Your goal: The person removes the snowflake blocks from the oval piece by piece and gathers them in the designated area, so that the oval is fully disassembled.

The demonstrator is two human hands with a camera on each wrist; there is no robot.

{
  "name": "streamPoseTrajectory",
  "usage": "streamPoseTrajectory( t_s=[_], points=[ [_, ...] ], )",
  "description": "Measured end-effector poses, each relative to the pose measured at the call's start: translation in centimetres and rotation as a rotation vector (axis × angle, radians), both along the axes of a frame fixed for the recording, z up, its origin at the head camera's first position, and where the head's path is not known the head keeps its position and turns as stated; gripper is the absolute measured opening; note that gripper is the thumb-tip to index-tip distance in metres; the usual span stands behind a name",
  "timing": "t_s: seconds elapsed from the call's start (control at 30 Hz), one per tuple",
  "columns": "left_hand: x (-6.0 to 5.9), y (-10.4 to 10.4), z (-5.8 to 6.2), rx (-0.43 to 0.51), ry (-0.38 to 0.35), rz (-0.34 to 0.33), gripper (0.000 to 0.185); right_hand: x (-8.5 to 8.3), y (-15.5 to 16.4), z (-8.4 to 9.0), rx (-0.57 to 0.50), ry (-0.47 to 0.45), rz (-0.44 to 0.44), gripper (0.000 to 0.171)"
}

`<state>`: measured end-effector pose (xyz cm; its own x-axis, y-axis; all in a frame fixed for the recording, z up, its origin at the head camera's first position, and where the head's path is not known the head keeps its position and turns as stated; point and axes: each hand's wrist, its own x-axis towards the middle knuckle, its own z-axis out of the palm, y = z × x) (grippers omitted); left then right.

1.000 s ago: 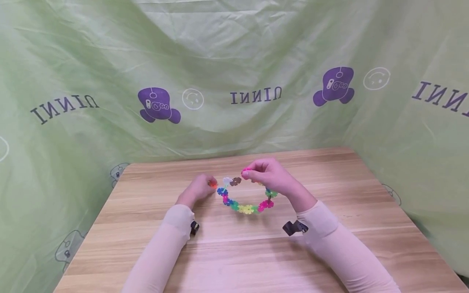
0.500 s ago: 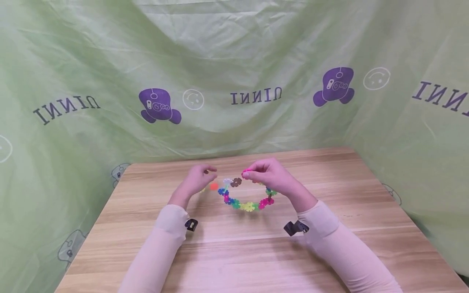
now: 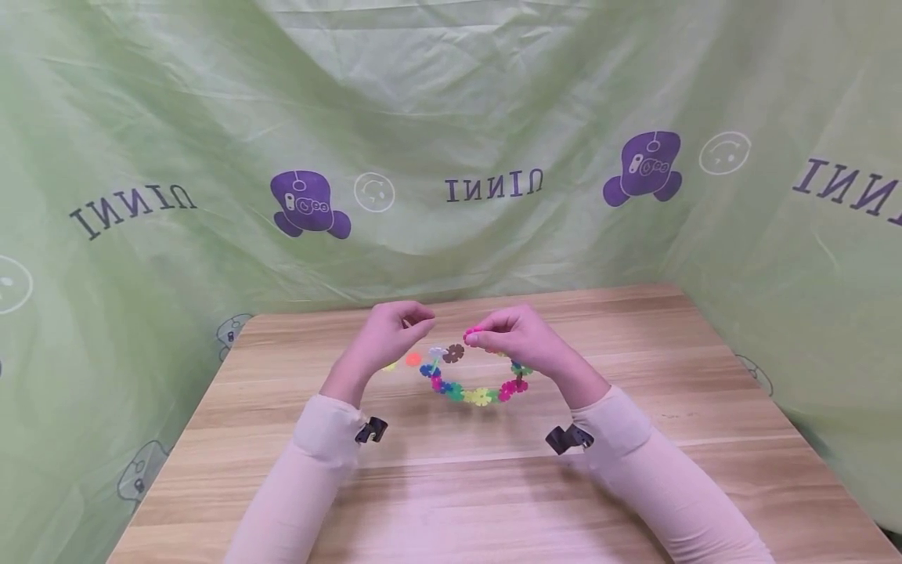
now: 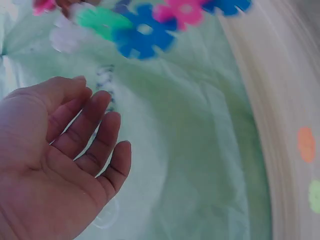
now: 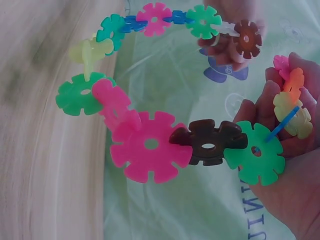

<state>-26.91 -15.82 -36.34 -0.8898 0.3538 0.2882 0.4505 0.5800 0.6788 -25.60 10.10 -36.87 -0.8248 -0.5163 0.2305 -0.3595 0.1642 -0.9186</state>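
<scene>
On the pale green plastic sheet [image 3: 451,94] hung behind the wooden table I read the dark purple letters "INNIU" [image 3: 493,186], mirrored as I see them. The same word repeats at far left [image 3: 132,208] and far right [image 3: 849,188]. Through the right wrist camera a piece of that lettering [image 5: 256,210] shows sideways; I can read nothing else.

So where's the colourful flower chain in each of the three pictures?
Head: the flower chain hangs centre, under the right hand.
Left wrist: only its blue, green and pink pieces show along the top edge.
Right wrist: it arcs across the picture.
Shared landmark: the green printed sheet behind.
</scene>
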Motion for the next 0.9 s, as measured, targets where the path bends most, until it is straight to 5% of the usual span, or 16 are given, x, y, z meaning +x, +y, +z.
streamPoseTrajectory(
  t_s=[0.23, 0.47, 0.9],
  points=[
    [2.0, 1.4, 1.5, 0.061, 0.037, -0.16, 0.013, 0.0, 0.0, 0.1, 0.006, -0.014, -0.021, 0.016],
    [2.6, 2.5, 1.4, 0.08, -0.009, -0.307, 0.01, 0.0, -0.2, 0.2, 0.007, -0.036, -0.033, 0.011],
    [2.9, 3.5, 1.1, 0.102, 0.011, -0.305, 0.004, 0.3, -0.3, 0.0, -0.01, -0.035, -0.031, 0.017]
  ],
)
